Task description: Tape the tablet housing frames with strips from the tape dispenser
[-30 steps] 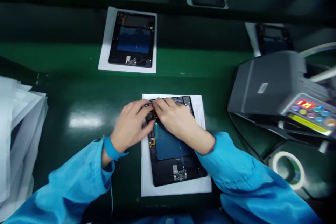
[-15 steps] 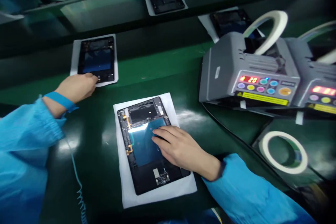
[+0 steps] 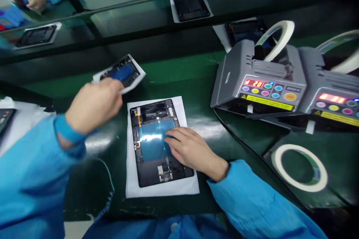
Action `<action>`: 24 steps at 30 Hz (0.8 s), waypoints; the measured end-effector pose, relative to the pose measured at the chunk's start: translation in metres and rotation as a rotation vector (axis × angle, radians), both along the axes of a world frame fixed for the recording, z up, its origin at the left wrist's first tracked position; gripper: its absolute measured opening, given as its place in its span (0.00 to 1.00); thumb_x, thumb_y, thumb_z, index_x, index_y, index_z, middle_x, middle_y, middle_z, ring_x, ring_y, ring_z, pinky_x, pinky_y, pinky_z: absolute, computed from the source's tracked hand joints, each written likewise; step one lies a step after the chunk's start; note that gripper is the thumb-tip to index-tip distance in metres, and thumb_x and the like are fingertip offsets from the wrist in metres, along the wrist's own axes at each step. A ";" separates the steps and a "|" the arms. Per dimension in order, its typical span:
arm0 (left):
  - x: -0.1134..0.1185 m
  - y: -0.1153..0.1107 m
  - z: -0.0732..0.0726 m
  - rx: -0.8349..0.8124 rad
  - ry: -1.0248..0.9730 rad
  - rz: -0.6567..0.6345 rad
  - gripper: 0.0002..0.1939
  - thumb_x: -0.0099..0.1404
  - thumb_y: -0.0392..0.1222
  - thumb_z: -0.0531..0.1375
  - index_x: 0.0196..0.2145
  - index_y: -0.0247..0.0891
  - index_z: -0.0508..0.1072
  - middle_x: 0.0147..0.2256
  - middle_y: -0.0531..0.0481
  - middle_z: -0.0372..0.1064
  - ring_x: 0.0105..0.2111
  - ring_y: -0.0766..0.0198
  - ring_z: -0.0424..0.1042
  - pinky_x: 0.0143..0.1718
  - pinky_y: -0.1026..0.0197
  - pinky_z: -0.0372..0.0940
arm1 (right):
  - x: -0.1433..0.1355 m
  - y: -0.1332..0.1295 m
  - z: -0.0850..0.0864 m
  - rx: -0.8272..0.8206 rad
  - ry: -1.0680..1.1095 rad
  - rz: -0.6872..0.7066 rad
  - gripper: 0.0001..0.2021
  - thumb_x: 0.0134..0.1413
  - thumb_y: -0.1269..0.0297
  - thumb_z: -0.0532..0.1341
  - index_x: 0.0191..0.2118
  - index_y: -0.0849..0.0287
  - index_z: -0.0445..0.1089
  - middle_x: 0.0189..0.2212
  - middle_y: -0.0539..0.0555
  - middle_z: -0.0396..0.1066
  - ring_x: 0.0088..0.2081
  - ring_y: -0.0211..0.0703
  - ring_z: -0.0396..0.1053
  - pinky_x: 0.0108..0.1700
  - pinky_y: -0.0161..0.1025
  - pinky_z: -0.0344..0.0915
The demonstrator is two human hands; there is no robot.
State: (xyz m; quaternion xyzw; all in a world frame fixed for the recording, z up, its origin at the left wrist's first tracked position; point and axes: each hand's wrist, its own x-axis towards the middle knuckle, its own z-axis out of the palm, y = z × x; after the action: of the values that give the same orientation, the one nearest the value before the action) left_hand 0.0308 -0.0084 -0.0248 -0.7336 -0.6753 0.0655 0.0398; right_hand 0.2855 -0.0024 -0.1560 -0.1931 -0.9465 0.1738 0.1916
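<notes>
My left hand (image 3: 95,101) is closed on the near corner of a back-less tablet (image 3: 123,73), which is tilted up on its white sheet over the bench. A blue wrist strap (image 3: 67,129) circles my left wrist. Another open-backed tablet (image 3: 151,171) lies on a white sheet (image 3: 131,190) in front of me, its circuit parts and orange flex cables exposed. My right hand (image 3: 190,147) rests over this tablet's right side, fingers extended with their tips touching the shiny blue battery (image 3: 153,142). My right thumb is hidden.
Two grey tape dispensers (image 3: 255,67) with lit displays stand at right, near a loose tape roll (image 3: 300,186) and a black cable (image 3: 241,140). More tablets (image 3: 192,7) lie beyond. White sheets (image 3: 25,114) are at left. A co-worker's hands (image 3: 36,2) show at top left.
My left hand has lifted and tilted the far tablet with its sheet and brought it rightward. My right hand stays on the near tablet. The camera view has shifted.
</notes>
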 end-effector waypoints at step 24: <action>0.103 -0.130 -0.114 0.013 -0.407 -0.572 0.10 0.63 0.32 0.51 0.41 0.35 0.67 0.30 0.51 0.66 0.29 0.61 0.66 0.33 0.57 0.57 | 0.117 0.050 -0.002 0.627 0.042 -0.899 0.08 0.55 0.63 0.59 0.40 0.58 0.72 0.33 0.56 0.72 0.35 0.45 0.69 0.37 0.40 0.64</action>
State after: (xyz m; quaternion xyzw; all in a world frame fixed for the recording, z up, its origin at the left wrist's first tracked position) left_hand 0.1333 -0.1383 -0.1384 -0.8909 -0.4367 -0.1003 -0.0744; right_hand 0.4023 0.0478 -0.1581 -0.5086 -0.7730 -0.2118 0.3144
